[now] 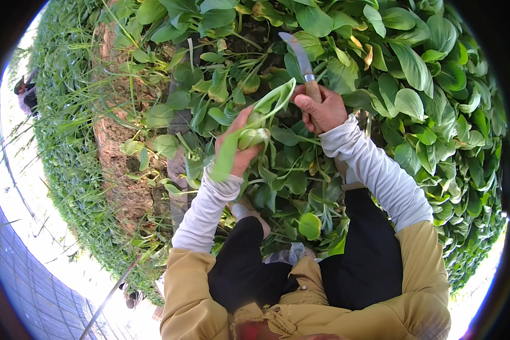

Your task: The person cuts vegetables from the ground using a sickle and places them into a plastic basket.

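My left hand [240, 146] is closed around the base of a leafy green plant [255, 136], whose pale cut stem end faces right. One of its leaves hangs blurred over my wrist, and a pale folded leaf stalk reaches up towards my other hand. The wooden handle of a curved harvesting knife [299, 53] is gripped in my right hand [323, 108], with the blade pointing up and to the left, away from the plant. Both hands are close together above low leafy greens [295, 180].
Dense broad-leaved greens [408, 102] grow on the right. Left of me runs a strip of bare reddish soil [119, 170] beside a dark strip [178, 157], with grassy growth beyond. A person [27, 95] is at the far left edge. A thin pole [110, 297] slants at lower left.
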### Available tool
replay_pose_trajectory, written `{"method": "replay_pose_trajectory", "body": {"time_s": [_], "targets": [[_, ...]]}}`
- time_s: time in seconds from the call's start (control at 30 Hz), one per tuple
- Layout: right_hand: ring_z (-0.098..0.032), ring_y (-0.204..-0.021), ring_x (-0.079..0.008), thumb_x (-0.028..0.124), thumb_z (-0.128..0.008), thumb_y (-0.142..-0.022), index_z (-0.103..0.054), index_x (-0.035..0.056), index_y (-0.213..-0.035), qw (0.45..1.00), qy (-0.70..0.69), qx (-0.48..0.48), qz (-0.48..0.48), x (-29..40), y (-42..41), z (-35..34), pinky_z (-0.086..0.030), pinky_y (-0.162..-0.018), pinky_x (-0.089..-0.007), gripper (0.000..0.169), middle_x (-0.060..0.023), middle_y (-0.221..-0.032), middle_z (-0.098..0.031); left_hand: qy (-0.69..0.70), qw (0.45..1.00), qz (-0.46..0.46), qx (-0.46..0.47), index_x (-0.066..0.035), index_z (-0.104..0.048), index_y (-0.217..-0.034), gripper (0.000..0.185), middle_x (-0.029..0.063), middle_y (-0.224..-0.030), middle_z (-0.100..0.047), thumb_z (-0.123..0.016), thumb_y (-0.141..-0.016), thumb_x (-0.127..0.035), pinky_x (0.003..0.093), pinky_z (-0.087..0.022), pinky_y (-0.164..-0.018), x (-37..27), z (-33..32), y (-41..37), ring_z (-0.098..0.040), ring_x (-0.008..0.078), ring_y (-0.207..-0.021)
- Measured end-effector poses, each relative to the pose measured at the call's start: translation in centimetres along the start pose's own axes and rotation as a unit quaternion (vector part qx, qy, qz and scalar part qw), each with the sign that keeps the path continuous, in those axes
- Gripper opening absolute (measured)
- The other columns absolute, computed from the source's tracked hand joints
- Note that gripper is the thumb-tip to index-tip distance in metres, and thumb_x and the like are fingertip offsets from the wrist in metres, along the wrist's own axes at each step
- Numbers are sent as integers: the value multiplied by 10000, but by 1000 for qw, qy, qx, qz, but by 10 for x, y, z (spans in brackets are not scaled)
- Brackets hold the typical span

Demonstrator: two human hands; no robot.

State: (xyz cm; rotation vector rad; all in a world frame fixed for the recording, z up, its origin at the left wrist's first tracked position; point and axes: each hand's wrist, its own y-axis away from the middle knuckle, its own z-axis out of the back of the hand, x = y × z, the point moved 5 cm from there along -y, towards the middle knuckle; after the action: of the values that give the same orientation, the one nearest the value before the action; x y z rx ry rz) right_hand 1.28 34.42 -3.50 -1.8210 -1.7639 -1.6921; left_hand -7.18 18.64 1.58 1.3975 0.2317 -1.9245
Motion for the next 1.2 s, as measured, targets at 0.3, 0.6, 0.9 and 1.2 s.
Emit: {"method": "replay_pose_trajectory", "body": {"time_s": [0.3,0.6,0.9,1.2], "targets": [[-410,-373,-77,227,-692,-662,-476,28,-771,992,96,-77,-23,9,-3,6,-321,-316,-200,314,-17,-517,-468,-383,873,-291,-78,-45,-473,-1116,511,152,-932,-561,-643,-636,-92,333,-439,-655,-35,-2,9,-566,275,-760],[-409,-366,-71,62,-639,-616,-485,30,-785,979,179,-78,-59,5,-7,7,-325,-333,-196,231,-10,-526,-472,-444,841,-297,-87,-84,-517,-1082,436,148,-905,-562,-609,-657,-82,353,-437,-666,-36,-2,10,-562,292,-758],[-397,-371,-55,55,-581,-631,-505,21,-962,982,156,106,-22,9,8,15,-322,-342,-193,342,-7,-601,-501,-235,951,-70,-186,-45,-439,-1152,487,119,-905,-583,-604,-694,-56,271,-444,-702,-2,37,-3,-576,171,-770],[-465,-450,-65,62,-634,-689,-515,25,-904,997,11,7,82,29,-1,-14,-362,-379,-187,248,-63,-803,-598,-16,997,-22,79,-55,-121,-1292,809,139,-986,-561,-642,-673,-35,279,-428,-773,-29,1,5,-545,201,-916]]}}
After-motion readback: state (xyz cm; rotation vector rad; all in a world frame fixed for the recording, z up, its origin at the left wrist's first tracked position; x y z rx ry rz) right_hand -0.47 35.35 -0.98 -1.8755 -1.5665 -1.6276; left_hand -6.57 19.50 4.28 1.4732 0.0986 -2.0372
